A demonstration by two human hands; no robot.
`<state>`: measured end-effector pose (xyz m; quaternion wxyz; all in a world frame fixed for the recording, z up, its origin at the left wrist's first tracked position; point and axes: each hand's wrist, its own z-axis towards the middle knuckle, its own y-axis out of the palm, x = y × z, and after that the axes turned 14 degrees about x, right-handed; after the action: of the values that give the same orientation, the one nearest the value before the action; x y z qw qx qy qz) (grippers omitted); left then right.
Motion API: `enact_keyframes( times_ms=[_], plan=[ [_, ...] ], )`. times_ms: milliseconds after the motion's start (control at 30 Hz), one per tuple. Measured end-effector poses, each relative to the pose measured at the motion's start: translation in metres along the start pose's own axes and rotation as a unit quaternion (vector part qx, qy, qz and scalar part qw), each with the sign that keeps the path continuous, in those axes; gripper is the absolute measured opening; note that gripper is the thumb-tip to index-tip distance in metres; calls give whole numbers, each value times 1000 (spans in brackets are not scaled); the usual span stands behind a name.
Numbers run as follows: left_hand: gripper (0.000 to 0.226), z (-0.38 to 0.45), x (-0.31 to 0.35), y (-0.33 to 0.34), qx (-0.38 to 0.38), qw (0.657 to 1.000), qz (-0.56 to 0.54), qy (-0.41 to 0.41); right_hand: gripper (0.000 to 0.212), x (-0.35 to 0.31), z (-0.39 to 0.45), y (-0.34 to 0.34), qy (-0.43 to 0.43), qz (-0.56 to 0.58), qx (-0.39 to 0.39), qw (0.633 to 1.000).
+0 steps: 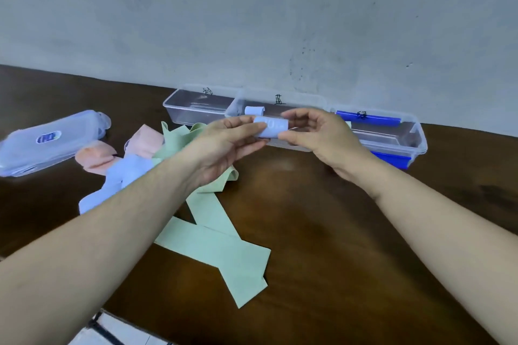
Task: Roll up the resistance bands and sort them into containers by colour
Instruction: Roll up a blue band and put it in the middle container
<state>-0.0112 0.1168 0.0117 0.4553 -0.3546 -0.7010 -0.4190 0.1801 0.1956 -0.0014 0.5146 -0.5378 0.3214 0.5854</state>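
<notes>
Rolled blue band (271, 128) (held, midair)

My left hand (224, 145) covered one end of the rolled blue band (271, 127), and my right hand (316, 136) hid the other, so I couldn't tell how tight the roll was. The print on it was too blurry to read. My left forearm lay over part of the loose blue band (117, 179) and the green bands (224, 246). The middle container (238, 109) was mostly behind my hands. Something white at the bottom edge (112, 328) got cut off, no clue what it was.
</notes>
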Motion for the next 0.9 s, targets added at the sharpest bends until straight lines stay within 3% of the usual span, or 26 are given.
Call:
enact_keyframes(
  times_ms=[67,233,300,400,500,600,700,900],
  plan=[
    [40,17,7,-14,-19,1000,-12,-7,28,-4,13,14,22,7,3,1000],
    [17,67,26,-39,-47,997,67,17,29,-15,53,50,64,-48,19,997],
    [8,90,35,-45,-45,986,150,51,32,-15,72,61,96,-47,35,994],
    [14,132,50,-54,15,938,309,158,39,-8,102,76,140,-27,76,987],
    [10,168,63,-57,30,866,408,287,43,5,126,81,168,-87,87,978],
    [24,201,69,-59,-35,766,531,360,45,18,146,84,184,-167,101,963],
    [30,229,68,-52,-87,668,622,400,47,30,161,88,207,-186,101,955],
    [32,274,52,-33,-116,481,757,427,47,50,186,106,269,-174,56,946]
  ],
)
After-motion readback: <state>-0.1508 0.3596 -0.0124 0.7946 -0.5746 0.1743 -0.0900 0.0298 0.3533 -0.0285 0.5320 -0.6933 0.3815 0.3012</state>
